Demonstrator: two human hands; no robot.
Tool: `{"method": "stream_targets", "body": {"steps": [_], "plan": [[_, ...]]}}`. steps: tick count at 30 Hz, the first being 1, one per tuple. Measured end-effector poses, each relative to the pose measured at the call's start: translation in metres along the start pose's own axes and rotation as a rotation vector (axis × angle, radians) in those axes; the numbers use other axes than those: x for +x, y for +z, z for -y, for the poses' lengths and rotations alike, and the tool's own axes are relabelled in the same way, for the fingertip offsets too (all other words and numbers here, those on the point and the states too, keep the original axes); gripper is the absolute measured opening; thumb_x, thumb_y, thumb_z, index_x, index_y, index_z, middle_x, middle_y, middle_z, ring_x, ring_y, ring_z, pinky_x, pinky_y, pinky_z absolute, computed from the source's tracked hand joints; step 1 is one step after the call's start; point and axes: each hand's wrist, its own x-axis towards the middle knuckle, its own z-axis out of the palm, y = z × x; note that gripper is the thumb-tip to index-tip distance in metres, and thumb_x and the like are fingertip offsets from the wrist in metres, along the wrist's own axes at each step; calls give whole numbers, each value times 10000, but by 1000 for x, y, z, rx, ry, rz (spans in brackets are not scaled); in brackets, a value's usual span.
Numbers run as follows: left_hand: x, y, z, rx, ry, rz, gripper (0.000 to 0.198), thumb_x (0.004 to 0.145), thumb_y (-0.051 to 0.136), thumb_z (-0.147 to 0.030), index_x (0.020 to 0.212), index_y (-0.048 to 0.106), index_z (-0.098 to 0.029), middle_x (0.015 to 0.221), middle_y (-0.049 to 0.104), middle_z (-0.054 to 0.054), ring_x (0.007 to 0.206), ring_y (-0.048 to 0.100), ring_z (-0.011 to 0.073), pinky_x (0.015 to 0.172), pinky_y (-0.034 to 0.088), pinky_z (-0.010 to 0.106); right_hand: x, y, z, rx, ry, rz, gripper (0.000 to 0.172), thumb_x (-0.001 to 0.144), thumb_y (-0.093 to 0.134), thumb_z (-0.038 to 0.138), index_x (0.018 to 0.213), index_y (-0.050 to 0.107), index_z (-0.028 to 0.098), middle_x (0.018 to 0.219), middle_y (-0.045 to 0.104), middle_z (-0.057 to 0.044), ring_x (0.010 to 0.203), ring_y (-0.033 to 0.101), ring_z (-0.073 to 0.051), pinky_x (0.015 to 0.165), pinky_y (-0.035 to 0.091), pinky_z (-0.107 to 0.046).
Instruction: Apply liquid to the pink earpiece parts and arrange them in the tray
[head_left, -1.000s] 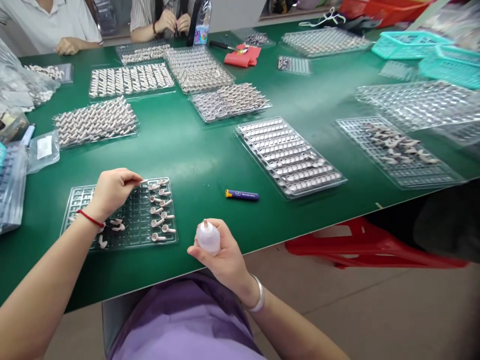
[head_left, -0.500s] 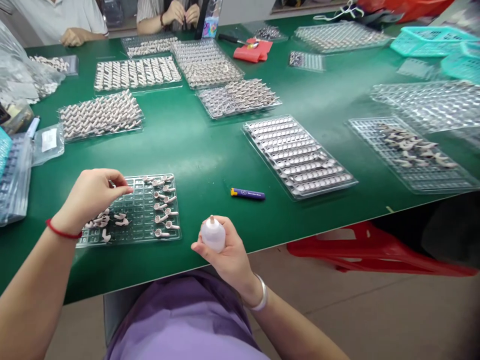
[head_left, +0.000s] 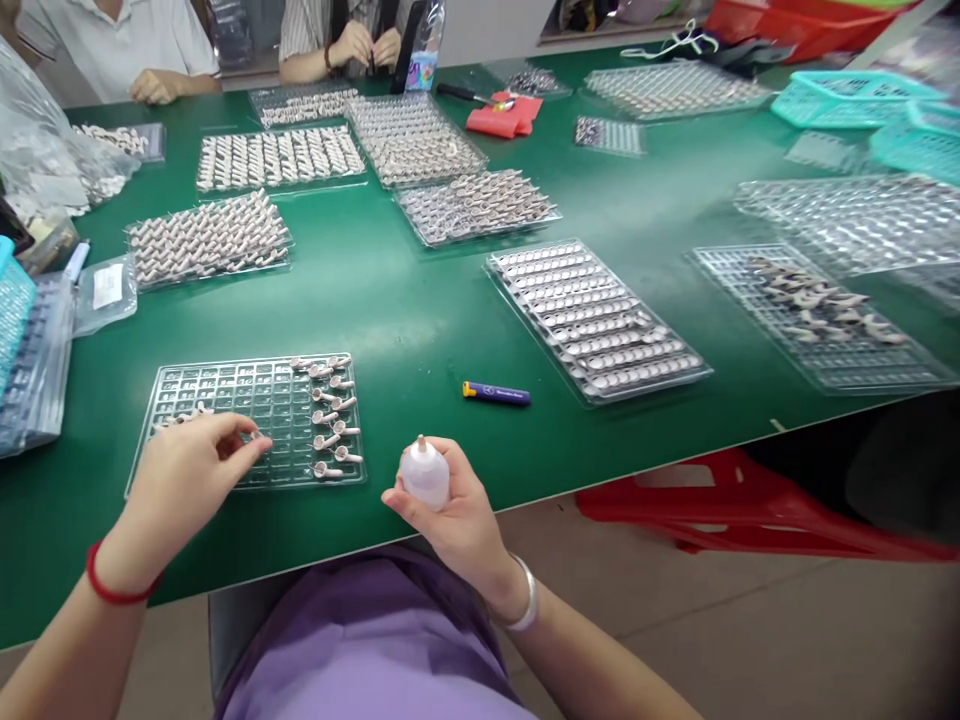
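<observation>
My left hand (head_left: 206, 460) is over the left half of a clear plastic tray (head_left: 274, 400), thumb and fingers pinched together. Whatever is at the fingertips is too small to make out. Loose pale earbud shells (head_left: 191, 415) lie partly hidden behind this hand. Along the tray's right side, several earbud shells (head_left: 326, 440) sit in two columns, round ends to the left. My right hand (head_left: 457, 510) is wrapped around a small white squeeze bottle (head_left: 425, 475). The bottle is upright, its brownish nozzle pointing up, in front of the table edge and right of the tray.
A purple lighter-like stick with a yellow end (head_left: 496, 393) lies right of the tray. Filled trays (head_left: 600, 320) and a tray of loose shells (head_left: 825, 310) stand to the right. More shell trays (head_left: 210, 240) lie farther back. Two people sit opposite, one with hands (head_left: 364, 47) together. A red stool (head_left: 720, 500) is below the edge.
My left hand has come down and nearer to me, over the loose shells it was above and behind before. My right hand keeps the bottle nearly still. The view has tilted slightly.
</observation>
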Motion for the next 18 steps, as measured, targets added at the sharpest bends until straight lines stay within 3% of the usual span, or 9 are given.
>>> {"method": "stream_targets", "body": {"steps": [4, 8, 12, 15, 18], "plan": [[-38, 13, -25, -453, 117, -29, 134, 805, 683, -346, 886, 745, -257, 802, 768, -22, 659, 713, 150, 610, 552, 199, -3, 14, 17, 134, 59, 115, 353, 766, 776, 287, 1003, 519, 232, 862, 638, -2, 678, 590, -121, 602, 502, -226], [-68, 31, -42, -691, 123, -3, 126, 773, 717, -196, 860, 758, -277, 772, 766, -37, 639, 714, 125, 597, 554, 141, -5, 28, 29, 282, 118, 260, 341, 753, 767, 218, 980, 513, 230, 897, 677, -9, 698, 636, -118, 647, 537, -233], [-81, 47, -40, -952, -102, 64, 128, 709, 796, -262, 830, 755, -257, 769, 761, -5, 659, 711, 150, 618, 571, 175, -10, 32, 26, 327, 108, 291, 350, 735, 766, 176, 961, 505, 233, 840, 679, 6, 712, 662, -130, 673, 555, -249], [-84, 56, -37, -1211, -333, 244, 228, 739, 771, -406, 853, 742, -211, 721, 741, 30, 637, 688, 159, 578, 565, 203, -15, 32, 21, 285, 55, 295, 366, 714, 769, 160, 968, 514, 227, 863, 674, -9, 692, 654, -134, 635, 545, -247], [-86, 60, -33, -1219, -376, 400, 276, 798, 711, -438, 835, 751, -168, 697, 727, 61, 637, 673, 167, 607, 569, 238, -17, 31, 19, 207, 10, 336, 353, 731, 757, 179, 986, 518, 222, 885, 659, -21, 701, 646, -141, 618, 534, -244]]}}
